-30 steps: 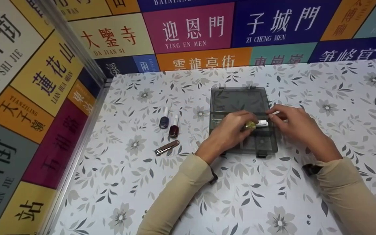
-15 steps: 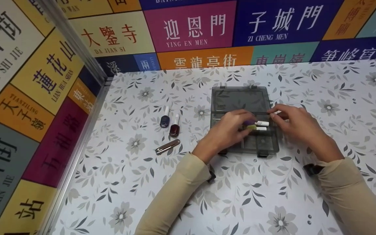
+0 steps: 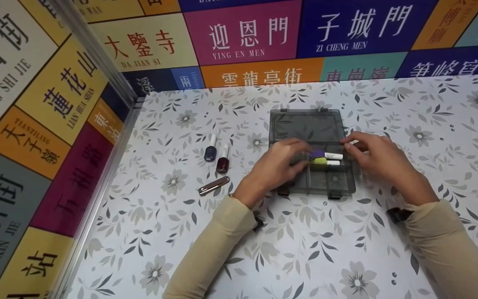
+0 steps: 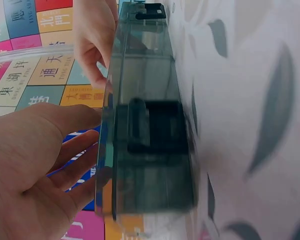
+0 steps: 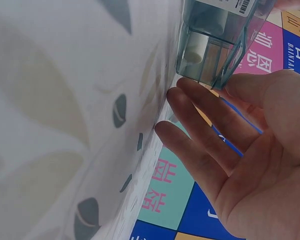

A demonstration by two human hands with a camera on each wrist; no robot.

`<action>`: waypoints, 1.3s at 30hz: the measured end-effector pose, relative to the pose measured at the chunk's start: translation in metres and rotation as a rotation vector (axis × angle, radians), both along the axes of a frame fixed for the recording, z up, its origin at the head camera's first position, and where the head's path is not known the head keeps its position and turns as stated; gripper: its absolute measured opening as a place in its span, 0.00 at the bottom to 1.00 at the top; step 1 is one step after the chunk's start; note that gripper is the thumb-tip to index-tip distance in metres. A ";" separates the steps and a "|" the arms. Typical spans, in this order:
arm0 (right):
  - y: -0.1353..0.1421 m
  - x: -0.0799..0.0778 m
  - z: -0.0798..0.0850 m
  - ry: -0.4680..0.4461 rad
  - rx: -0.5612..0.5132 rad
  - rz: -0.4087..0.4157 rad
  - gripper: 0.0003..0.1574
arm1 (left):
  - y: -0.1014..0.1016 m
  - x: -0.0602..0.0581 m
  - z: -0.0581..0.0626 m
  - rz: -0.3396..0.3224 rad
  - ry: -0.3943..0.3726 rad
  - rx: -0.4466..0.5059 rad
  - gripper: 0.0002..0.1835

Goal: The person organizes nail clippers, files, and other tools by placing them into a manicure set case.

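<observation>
A grey see-through compartment box (image 3: 318,182) lies with its lid laid back on the table. Inside, a purple nail polish bottle (image 3: 317,155) and a yellow-green nail polish bottle (image 3: 319,161) lie side by side, white caps to the right. My left hand (image 3: 282,164) hovers over the box's left part, fingertips beside the bottles, fingers loosely bent around nothing. In the left wrist view the left hand (image 4: 45,165) shows behind the box wall (image 4: 150,185). My right hand (image 3: 382,162) touches the box's right edge with thumb and fingertips; in the right wrist view its fingers (image 5: 205,135) are nearly straight.
Left of the box lie a dark blue nail polish bottle (image 3: 210,153), a dark red nail polish bottle (image 3: 223,164) and a metal nail clipper (image 3: 214,185). The table wears a floral cover (image 3: 305,236). Panels with Chinese lettering (image 3: 243,37) stand behind and at left.
My left hand has let go of the yellow-green bottle, which now lies below the purple one, and has drawn back left. The right hand has stayed at the box's edge.
</observation>
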State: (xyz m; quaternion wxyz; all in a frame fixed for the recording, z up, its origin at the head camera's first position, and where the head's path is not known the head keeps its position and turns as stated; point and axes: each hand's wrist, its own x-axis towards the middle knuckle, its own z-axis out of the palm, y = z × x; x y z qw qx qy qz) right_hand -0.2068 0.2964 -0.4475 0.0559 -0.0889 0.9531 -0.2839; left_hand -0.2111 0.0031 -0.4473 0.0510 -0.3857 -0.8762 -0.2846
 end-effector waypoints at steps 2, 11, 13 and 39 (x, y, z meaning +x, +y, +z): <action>0.000 0.000 0.000 -0.001 0.001 -0.001 0.23 | -0.006 0.000 0.001 0.013 -0.004 -0.005 0.14; 0.001 0.001 0.000 -0.015 0.002 -0.011 0.23 | -0.034 -0.004 0.001 0.065 -0.016 0.049 0.15; 0.001 0.001 0.000 -0.016 0.001 -0.013 0.23 | -0.039 -0.005 0.001 0.070 -0.007 0.054 0.14; 0.001 0.002 0.000 0.000 0.002 -0.003 0.24 | -0.137 -0.018 -0.006 0.636 -0.128 0.070 0.14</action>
